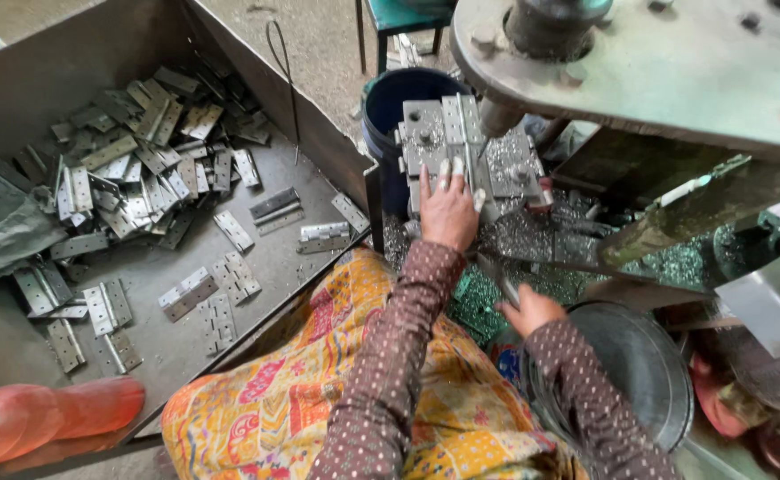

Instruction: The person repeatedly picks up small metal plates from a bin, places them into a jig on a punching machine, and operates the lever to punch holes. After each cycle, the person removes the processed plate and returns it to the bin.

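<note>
Many hinges in metal tray, left hand flat on hinge, right hand gripping lever

Grey metal hinge flat, open, on press bed

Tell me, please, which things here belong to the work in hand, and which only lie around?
In the work:
- left hand on grey metal hinge under press
- right hand on thin metal lever

Lying about:
- pile of loose grey hinges in metal tray
- orange plastic bottle
- dark blue bucket
</note>
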